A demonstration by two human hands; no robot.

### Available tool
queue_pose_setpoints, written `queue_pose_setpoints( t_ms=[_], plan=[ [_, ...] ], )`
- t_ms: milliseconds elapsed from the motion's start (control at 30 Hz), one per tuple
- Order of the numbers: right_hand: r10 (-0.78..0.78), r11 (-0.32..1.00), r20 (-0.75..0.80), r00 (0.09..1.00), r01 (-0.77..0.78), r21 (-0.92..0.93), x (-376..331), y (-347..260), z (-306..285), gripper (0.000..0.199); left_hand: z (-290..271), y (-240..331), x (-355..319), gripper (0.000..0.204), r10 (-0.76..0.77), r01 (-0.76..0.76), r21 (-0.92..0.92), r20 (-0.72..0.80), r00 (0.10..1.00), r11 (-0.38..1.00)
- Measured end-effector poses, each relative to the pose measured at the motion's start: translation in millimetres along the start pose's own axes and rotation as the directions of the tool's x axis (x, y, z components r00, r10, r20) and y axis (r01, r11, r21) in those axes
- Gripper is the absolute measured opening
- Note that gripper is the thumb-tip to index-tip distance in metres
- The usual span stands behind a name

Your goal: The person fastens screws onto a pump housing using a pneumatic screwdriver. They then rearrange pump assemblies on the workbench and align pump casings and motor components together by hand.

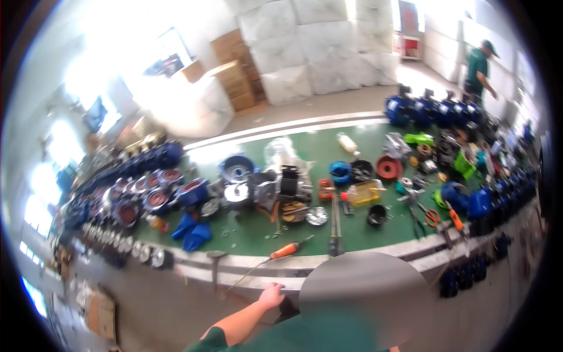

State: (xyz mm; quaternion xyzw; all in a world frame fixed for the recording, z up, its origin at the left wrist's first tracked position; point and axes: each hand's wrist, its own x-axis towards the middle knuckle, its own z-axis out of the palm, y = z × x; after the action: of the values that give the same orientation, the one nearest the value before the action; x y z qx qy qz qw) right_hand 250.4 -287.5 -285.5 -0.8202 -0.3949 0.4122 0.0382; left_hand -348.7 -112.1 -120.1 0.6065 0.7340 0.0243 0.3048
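Observation:
My left hand [271, 295] is just below the front edge of the workbench [267, 243], its fingers curled beside a dark object [287, 307]. What those fingers grip, if anything, is too small to make out. Lying across the edge above this hand is an orange electric screwdriver [284, 251] with a thin cord. A hammer-like tool [215, 264] hangs over the edge to the left. My right hand does not show; a blurred grey patch hides the area right of my left hand.
Blue motor housings [193, 192] crowd the bench's left side. Mid-bench sit black bowls [376, 215] and a yellow transparent box [365, 192]. Scissors [432, 217] and an orange-handled tool [455, 219] lie at right. Beyond are wrapped stacks [328, 47], cartons [232, 82] and a person [478, 71].

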Motion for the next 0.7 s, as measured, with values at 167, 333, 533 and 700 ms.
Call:
queue_pose_setpoints(
  t_ms=[167, 333, 533, 700],
  plan=[
    [-0.622, 0.774, -0.243, 0.744, 0.536, -0.338, 42, 94, 41, 0.041, 4, -1, -6, 0.043, -0.026, 0.024, -0.054, -0.050, 0.998, 0.998],
    [-0.130, 0.988, 0.228, 0.965, 0.146, -0.056, 93, 75, 8, 0.049, 8, -9, -5, 0.044, -0.091, 0.088, -0.072, -0.034, 0.995, 0.994],
    [-0.307, 0.915, 0.168, 0.937, 0.339, -0.218, 120, -15, -2, 0.049, 18, -58, -57, 0.046, -0.272, 0.259, -0.139, -0.082, 0.959, 0.956],
    [-0.250, 0.962, 0.297, 0.921, 0.271, -0.029, 92, -132, -20, 0.045, 16, -94, -91, 0.047, -0.409, 0.388, -0.191, -0.087, 0.908, 0.902]
  ],
)
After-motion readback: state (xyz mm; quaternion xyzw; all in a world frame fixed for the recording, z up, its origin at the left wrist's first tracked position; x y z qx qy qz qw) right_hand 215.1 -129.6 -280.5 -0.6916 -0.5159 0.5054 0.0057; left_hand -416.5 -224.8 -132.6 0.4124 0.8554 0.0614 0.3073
